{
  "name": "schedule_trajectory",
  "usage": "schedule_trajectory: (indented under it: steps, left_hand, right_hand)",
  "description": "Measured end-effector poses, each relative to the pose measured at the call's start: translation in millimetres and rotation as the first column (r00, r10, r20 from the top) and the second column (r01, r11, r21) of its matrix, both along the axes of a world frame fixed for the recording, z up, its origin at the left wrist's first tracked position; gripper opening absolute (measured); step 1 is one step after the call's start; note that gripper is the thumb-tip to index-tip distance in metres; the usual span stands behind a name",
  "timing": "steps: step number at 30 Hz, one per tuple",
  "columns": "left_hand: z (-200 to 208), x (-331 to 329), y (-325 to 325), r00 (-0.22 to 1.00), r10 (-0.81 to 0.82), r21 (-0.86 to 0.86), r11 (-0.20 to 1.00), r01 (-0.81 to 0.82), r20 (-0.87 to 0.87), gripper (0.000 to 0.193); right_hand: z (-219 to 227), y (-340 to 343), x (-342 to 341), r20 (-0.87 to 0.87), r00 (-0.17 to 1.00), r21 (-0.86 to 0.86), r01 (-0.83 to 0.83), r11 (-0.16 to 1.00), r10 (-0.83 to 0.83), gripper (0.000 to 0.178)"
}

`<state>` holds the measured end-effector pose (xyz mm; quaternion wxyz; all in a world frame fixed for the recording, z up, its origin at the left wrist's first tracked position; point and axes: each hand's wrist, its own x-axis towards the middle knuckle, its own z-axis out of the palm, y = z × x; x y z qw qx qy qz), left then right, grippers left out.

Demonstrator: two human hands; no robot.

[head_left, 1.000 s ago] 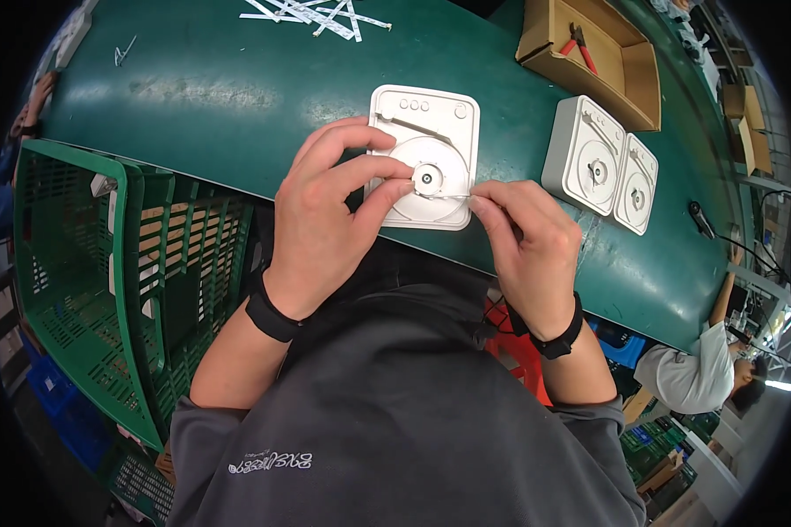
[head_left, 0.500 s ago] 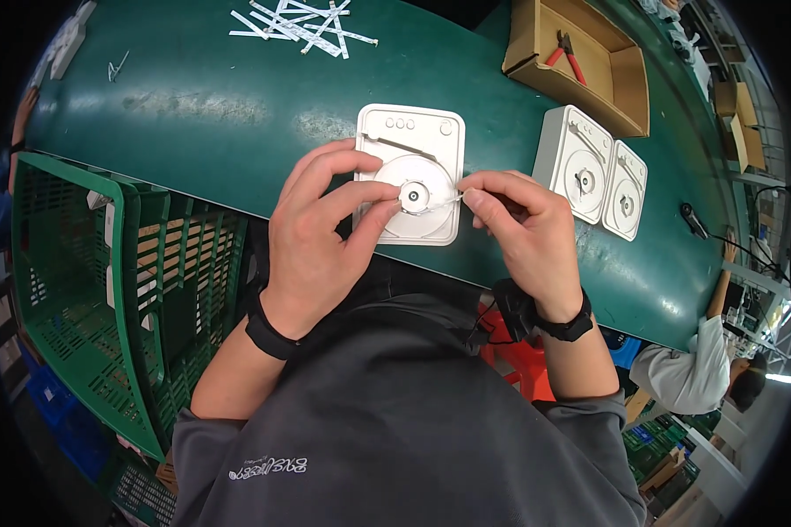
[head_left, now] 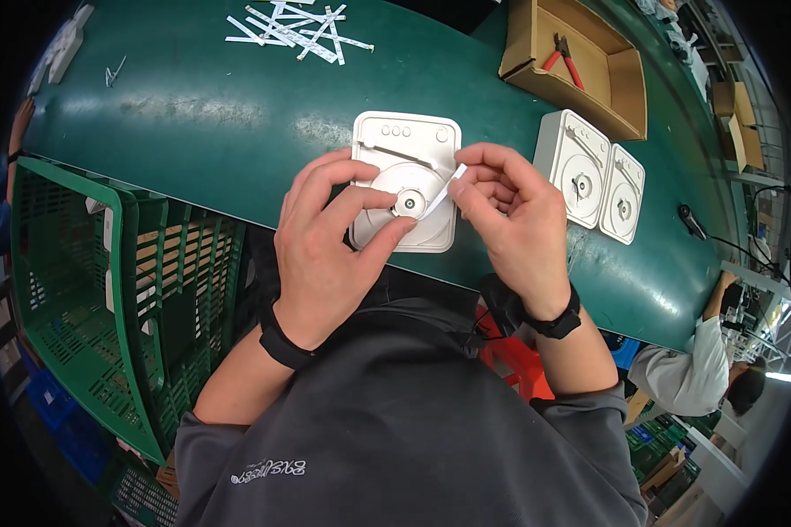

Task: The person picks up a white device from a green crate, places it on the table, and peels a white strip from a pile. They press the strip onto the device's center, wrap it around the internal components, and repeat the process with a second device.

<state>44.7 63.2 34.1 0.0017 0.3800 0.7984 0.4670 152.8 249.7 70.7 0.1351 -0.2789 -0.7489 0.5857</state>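
Observation:
In front of me on the green table lies a white housing (head_left: 417,127) shaped like a small turntable, with a round platter recess and a slim arm-shaped slot. My left hand (head_left: 325,237) rests over its left side, thumb and index finger closed around the raised centre hub (head_left: 410,204). A narrow white strip (head_left: 441,194) runs from beside the hub up to my right hand (head_left: 520,228), whose thumb and index finger pinch its upper end. The strip's lower end, near my left thumb, is too small to make out.
Two similar housings (head_left: 578,169) stand to the right, below a cardboard box (head_left: 523,39) holding red-handled pliers (head_left: 566,63). White strips (head_left: 308,37) lie piled at the back. A green crate (head_left: 132,290) is at left, a corded black tool (head_left: 692,221) at right. A co-worker (head_left: 690,378) is at far right.
My right hand has raised the strip's end up off the housing, so the strip now slants upward. The left fingers have shifted slightly around the hub, and the left thumb has moved right.

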Motion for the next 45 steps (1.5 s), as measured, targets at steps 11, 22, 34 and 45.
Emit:
schedule_trajectory:
  steps: [11, 22, 34, 45]
  left_hand:
    - [-7, 0, 0, 1.000, -0.003, 0.039, 0.999, 0.004, -0.017, 0.028]
    - [-8, 0, 0, 0.999, 0.003, 0.069, 0.998, 0.000, -0.036, 0.028]
    - [-6, 5, 3, 0.994, 0.084, 0.123, 0.988, -0.092, 0.063, 0.035]
    - [-10, -9, -2, 0.999, 0.045, 0.118, 0.992, -0.048, 0.031, 0.021]
  right_hand:
    - [9, -3, -22, 0.046, 0.976, 0.412, -0.212, 0.886, 0.213, 0.023]
    - [20, 12, -34, 0.122, 0.897, 0.631, -0.401, 0.664, 0.426, 0.023]
    - [19, 18, -46, 0.120, 0.785, 0.654, -0.523, 0.547, 0.608, 0.025]
    - [23, 20, -52, 0.156, 0.694, 0.661, -0.602, 0.448, 0.703, 0.036]
